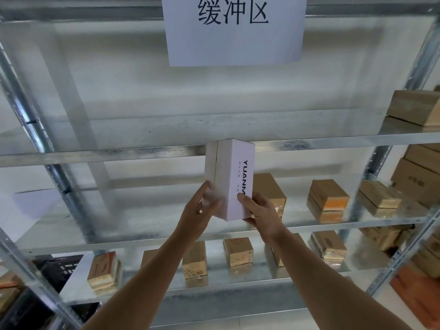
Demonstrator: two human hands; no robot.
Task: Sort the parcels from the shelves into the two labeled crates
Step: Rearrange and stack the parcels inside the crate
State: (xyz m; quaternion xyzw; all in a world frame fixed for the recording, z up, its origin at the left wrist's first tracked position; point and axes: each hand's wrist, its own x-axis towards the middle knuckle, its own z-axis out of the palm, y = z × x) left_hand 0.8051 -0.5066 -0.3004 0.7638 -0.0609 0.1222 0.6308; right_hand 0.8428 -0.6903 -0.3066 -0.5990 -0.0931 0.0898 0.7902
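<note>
At the lower left of the frame a dark crate sits partly hidden behind the shelf post, and just right of it a brown parcel with red print stands on the lowest shelf. Whether any parcel already lies in the crate cannot be told, and no crate label can be read.

In the middle of the frame the two hands hold a white box upright in front of the shelves. The left hand is closed on the box's lower left side, and the right hand grips its lower right corner, thumb pressed on the printed face. The box seems clear of the shelves, carried in the air.

Above it hangs a paper sign with large characters.

To the right many brown parcels remain: a double stack with orange bands on the middle shelf, more below, and bigger cartons at the right edge. Judging by these, most of the sorting is left.
</note>
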